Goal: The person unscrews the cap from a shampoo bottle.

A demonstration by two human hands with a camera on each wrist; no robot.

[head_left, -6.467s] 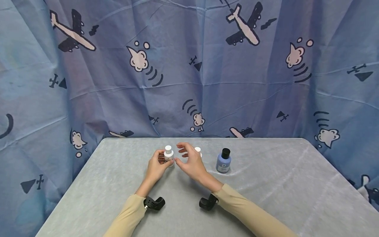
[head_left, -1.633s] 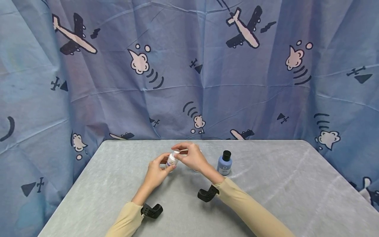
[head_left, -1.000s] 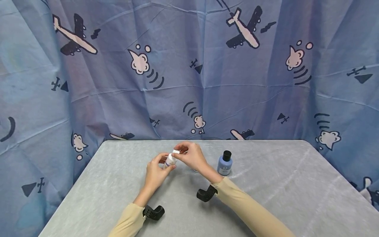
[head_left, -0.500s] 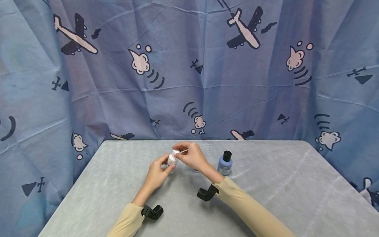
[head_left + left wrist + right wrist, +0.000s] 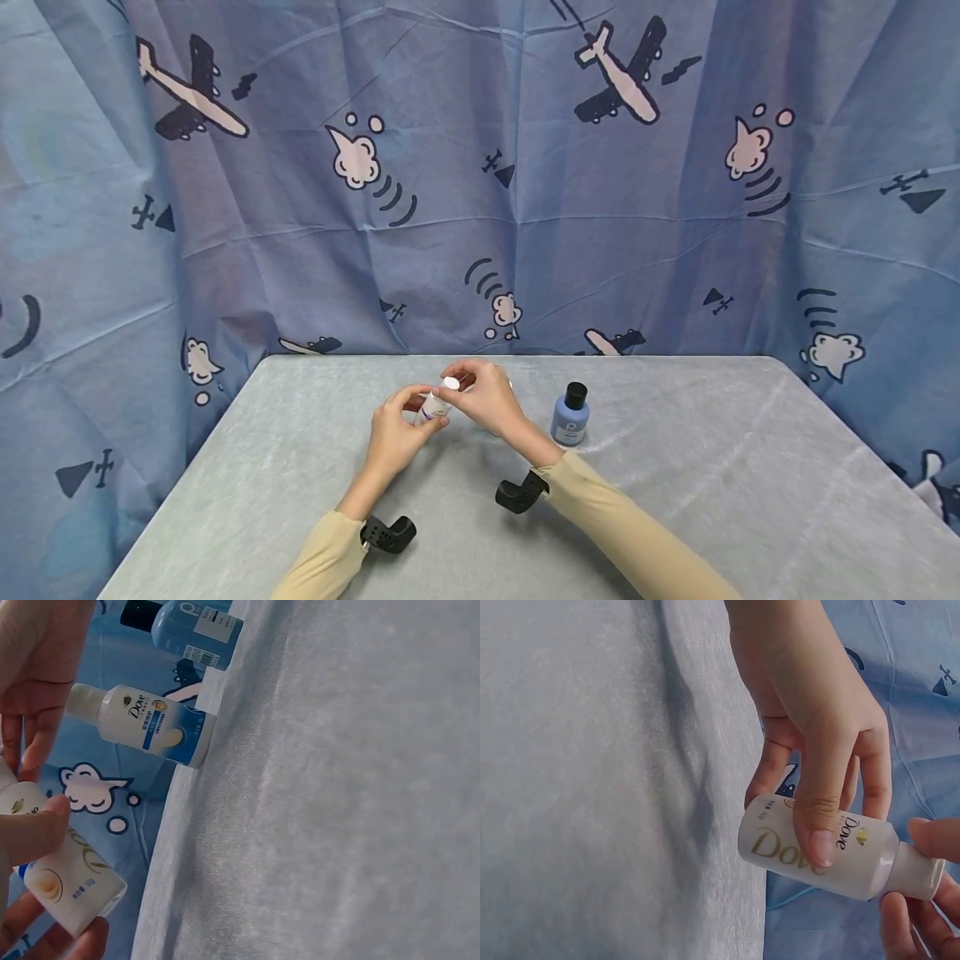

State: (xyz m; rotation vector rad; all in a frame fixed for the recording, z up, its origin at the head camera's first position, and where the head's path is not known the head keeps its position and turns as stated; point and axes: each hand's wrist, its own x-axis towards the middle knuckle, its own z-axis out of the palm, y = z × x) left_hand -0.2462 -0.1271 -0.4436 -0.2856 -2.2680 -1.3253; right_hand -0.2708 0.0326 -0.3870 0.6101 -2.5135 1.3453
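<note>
My left hand (image 5: 395, 435) grips a small white Dove bottle (image 5: 780, 838) round its body, thumb across the front label. The bottle leans to the right in the head view, its white cap (image 5: 451, 383) uppermost. The fingers and thumb of my right hand (image 5: 489, 400) pinch that cap (image 5: 917, 871) at the bottle's neck. A second Dove bottle (image 5: 154, 726), white with a blue lower label, stands behind my right hand and is mostly hidden by it in the head view.
A blue bottle with a black cap (image 5: 570, 419) stands right of my right hand. All of this is on a table with a grey cover (image 5: 675, 467). A blue curtain printed with planes (image 5: 450, 167) hangs behind the table's far edge.
The white Dove bottle, upright with my right hand apart from it at first, is now tilted with my right fingers on its cap. Over the last second, the bottle and right fingers shift slightly.
</note>
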